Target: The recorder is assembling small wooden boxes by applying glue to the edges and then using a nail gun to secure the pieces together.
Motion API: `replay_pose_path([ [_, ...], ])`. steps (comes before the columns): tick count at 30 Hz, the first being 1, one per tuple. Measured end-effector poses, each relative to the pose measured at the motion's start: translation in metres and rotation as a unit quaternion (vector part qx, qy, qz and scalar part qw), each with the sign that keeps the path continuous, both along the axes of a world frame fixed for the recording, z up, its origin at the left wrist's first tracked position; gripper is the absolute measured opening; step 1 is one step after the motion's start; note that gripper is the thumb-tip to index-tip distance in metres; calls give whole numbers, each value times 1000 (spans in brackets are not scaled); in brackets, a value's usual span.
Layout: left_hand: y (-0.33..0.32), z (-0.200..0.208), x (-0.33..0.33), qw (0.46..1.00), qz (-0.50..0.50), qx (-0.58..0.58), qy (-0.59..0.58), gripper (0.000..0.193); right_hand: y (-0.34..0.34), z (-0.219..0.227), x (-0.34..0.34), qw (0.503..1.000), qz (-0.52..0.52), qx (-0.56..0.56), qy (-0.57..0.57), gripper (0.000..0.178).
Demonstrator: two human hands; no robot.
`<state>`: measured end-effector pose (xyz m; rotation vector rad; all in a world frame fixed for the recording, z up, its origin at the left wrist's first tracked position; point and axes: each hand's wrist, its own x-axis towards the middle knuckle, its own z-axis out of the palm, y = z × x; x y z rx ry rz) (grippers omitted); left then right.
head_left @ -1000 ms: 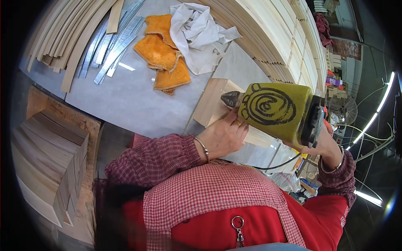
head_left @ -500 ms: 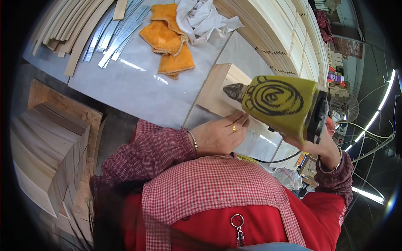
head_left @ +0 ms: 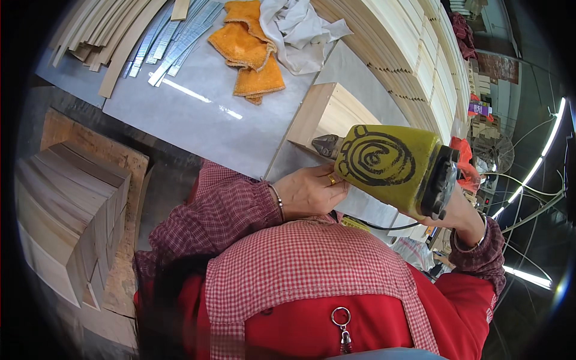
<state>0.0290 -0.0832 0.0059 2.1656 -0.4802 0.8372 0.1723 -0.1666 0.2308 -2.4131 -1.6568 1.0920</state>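
A yellow-green nail gun (head_left: 396,157) with black rings drawn on its side is gripped in my right hand (head_left: 451,211), whose fingers are mostly behind its body. Its dark metal nose (head_left: 326,146) points left, over the near-left corner of a small pale wooden box (head_left: 317,114). Close below that nose is my left hand (head_left: 312,192), with a gold ring, its fingers bent and closed. The gun covers those fingertips and part of the box, so what they grip cannot be made out.
Tall stacks of pale boards (head_left: 396,57) stand along the far right. An orange cloth (head_left: 258,78) and a white cloth (head_left: 300,36) lie on the grey tabletop (head_left: 198,129). Metal strips (head_left: 180,51) and wooden slats (head_left: 111,36) are far left; stacked wooden blocks (head_left: 72,210) stand near left.
The nail gun has moved left and nearer to me. More of the wooden box's inside shows. My left hand has shifted slightly left, and its fingers have curled more.
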Motion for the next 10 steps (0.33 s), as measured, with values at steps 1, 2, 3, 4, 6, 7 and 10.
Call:
replay_pose_path([
  [1,0,0,0,1000,-1,1,0,19,0,0,0,1000,-1,1,0,48],
  [2,0,0,1,1000,5,1,-4,19,1,0,0,1000,26,0,-12,45],
  [3,0,0,1,1000,11,1,-7,18,2,1,0,998,53,-1,-25,43],
  [4,0,1,1,1000,17,2,-11,18,3,2,-1,996,80,-1,-37,41],
  [6,0,4,0,1000,20,10,-14,18,6,3,-2,993,103,5,-50,39],
  [7,1,5,-2,1000,17,13,-1,18,10,4,-4,996,76,-29,-44,37],
  [10,3,10,-4,999,12,30,28,19,17,7,-10,992,-6,-123,-30,32],
])
